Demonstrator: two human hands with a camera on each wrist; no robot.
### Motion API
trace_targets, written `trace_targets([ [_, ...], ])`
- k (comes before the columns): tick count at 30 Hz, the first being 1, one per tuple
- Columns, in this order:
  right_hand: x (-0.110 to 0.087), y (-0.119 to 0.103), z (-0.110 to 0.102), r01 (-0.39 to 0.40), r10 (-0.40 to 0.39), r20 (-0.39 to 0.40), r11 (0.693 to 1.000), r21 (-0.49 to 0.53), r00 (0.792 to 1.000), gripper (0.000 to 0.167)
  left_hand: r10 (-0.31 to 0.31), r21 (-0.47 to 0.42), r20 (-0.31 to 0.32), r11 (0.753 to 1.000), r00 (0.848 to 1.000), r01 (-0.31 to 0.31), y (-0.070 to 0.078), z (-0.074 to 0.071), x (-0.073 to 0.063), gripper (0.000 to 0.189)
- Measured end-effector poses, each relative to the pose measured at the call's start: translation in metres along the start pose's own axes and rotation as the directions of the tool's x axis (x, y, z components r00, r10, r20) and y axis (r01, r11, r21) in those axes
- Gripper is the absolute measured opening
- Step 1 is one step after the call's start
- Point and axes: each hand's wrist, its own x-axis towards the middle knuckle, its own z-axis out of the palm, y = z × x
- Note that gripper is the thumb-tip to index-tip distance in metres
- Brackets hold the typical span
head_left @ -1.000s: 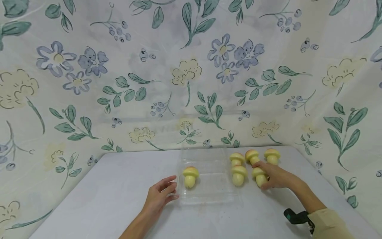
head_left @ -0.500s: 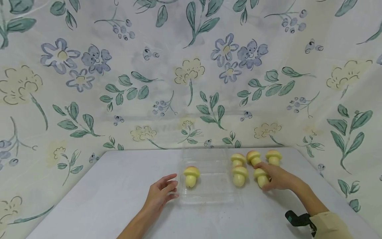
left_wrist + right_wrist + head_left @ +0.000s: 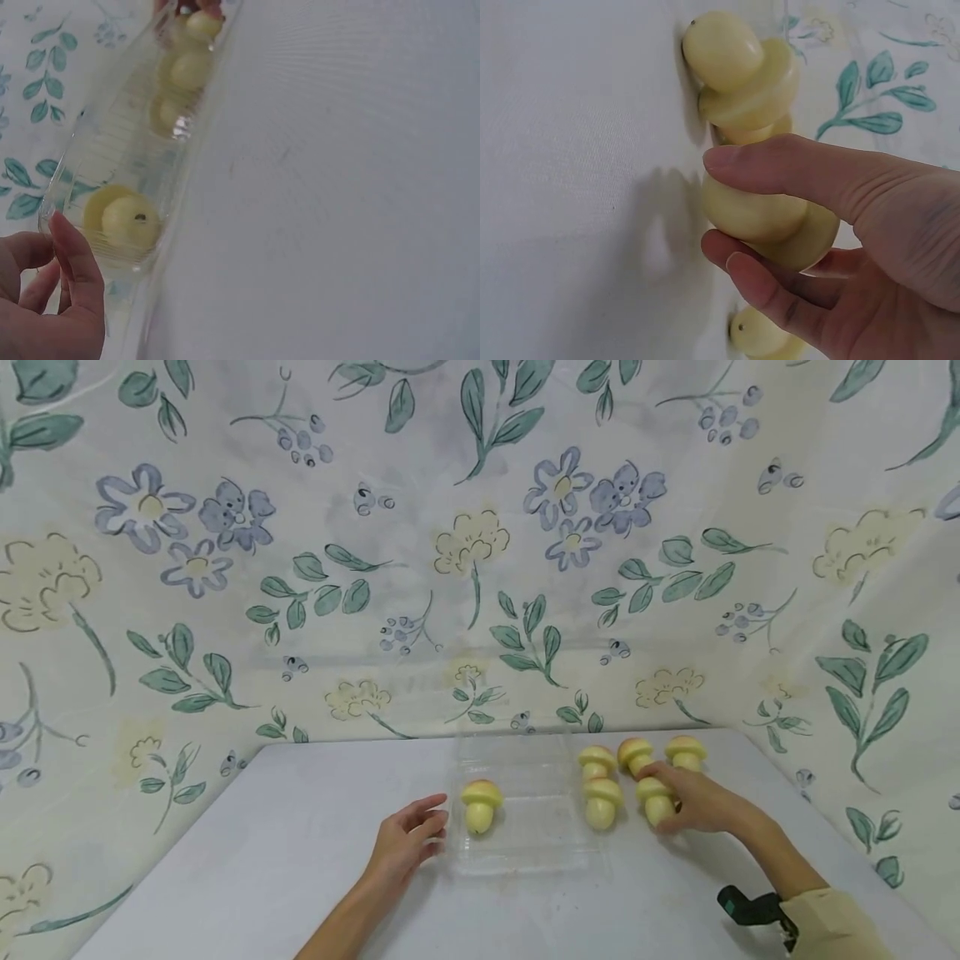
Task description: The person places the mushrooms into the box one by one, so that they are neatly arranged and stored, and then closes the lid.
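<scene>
Yellow mushroom (image 3: 657,810) lay right of clear tray (image 3: 536,822), stem toward near side | right hand (image 3: 701,802), nearer, pinched it | left hand (image 3: 400,846), fingers loosely spread, was by tray's left wall.

In the head view the right hand (image 3: 705,806) covers one side of the gripped mushroom (image 3: 657,808) and the lower stems of the two mushrooms behind it, the far-right one (image 3: 686,752) and the middle one (image 3: 636,752). The front-left mushroom (image 3: 602,802) hides the base of the back-left mushroom (image 3: 597,760). The clear tray (image 3: 536,837) has edges too faint to trace fully; whether the left hand (image 3: 403,847) touches it is unclear there. The bottom edge cuts off the left forearm (image 3: 348,914), the beige sleeve (image 3: 828,927) and the desk (image 3: 247,860). The sleeve partly covers the black wrist device (image 3: 750,907). In the left wrist view the right hand is blurred and cropped at the top. In the right wrist view, fingers and the bottom edge obscure the lowest mushroom (image 3: 761,334).
</scene>
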Motion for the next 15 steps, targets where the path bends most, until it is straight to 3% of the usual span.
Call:
trace_targets([
  [6, 0.0, -0.005, -0.001, 0.067, -0.068, -0.048, 0.998, -0.016, 0.997, 0.072, 0.005, 0.001, 0.004, 1.0, 1.0, -0.005, 0.0, 0.0, 0.0, 0.043],
  [15, 0.001, -0.012, -0.006, 0.129, -0.125, -0.073, 0.99, 0.059, 0.99, 0.068, -0.002, -0.006, 0.014, 1.0, 1.0, 0.002, -0.002, -0.003, 0.001, 0.041],
])
